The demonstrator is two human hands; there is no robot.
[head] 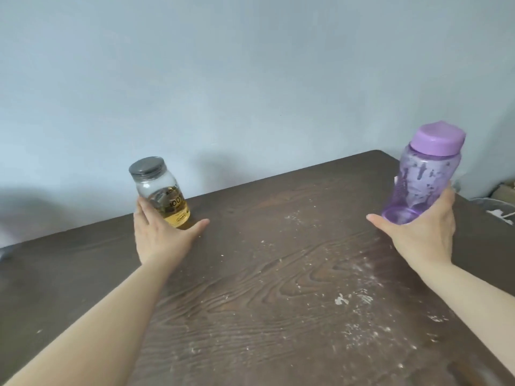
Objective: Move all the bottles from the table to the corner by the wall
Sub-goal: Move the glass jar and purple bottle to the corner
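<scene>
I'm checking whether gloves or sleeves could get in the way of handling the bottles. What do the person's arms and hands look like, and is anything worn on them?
Both arms are bare up to the frame's edge: no sleeves in view. The left hand and the right hand wear no gloves, and no rings, watch or bracelets show on the visible sides. Nails look short and unpainted where visible.

One head-worn wide-angle view looks forward and down, close over the worktop [278, 274], facing the wall [250, 65].
</scene>
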